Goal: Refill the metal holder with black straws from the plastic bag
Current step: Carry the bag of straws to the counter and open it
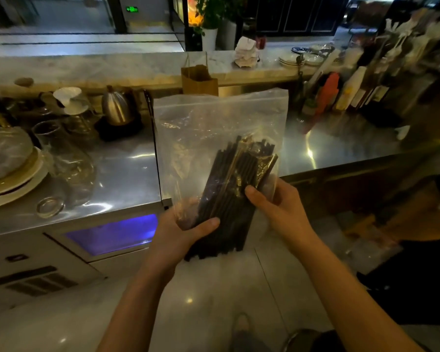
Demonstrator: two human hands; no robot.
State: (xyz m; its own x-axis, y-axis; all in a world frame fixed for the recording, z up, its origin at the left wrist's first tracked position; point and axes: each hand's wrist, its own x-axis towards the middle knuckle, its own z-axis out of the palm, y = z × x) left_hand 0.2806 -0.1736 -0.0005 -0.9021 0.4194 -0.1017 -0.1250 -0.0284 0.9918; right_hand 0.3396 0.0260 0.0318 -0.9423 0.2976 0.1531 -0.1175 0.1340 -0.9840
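At centre frame, my left hand [179, 232] grips the bottom of the clear plastic bag [214, 123] while my right hand [277, 201] clasps its side. The black straws [234, 179] stand bundled between them. They look light and stiff, the film slippery, so I judge it best held at the bundle.

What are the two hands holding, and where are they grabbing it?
Both hold the plastic bag of black straws at its lower end: the left hand grips the bottom, the right hand grips the right side.
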